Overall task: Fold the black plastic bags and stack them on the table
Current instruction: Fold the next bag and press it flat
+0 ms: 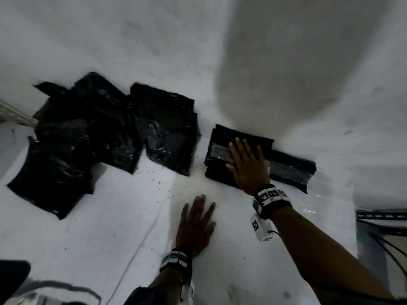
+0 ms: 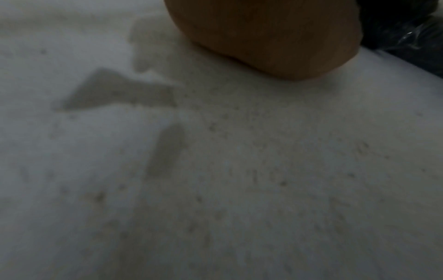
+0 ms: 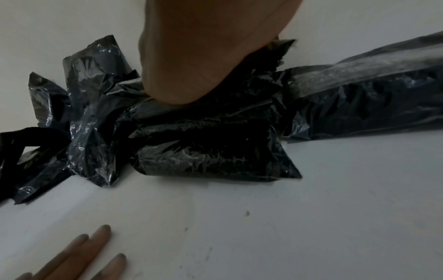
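Observation:
A stack of folded black plastic bags (image 1: 220,148) lies on the white table (image 1: 110,216) against the wall, right of centre. My right hand (image 1: 244,159) presses flat on top of it with straight fingers; the right wrist view shows its palm (image 3: 203,56) on the folded bags (image 3: 210,151). A longer black bag (image 1: 293,170) sticks out to the right under the hand. My left hand (image 1: 196,223) rests flat on the bare table in front of the stack, holding nothing. A loose heap of unfolded black bags (image 1: 105,133) lies at the left.
The white wall (image 1: 286,62) rises right behind the bags. A clear plastic sheet (image 1: 330,194) lies at the table's right end, beside a metal rack with cables (image 1: 383,225). A dark object (image 1: 13,276) sits at the bottom left.

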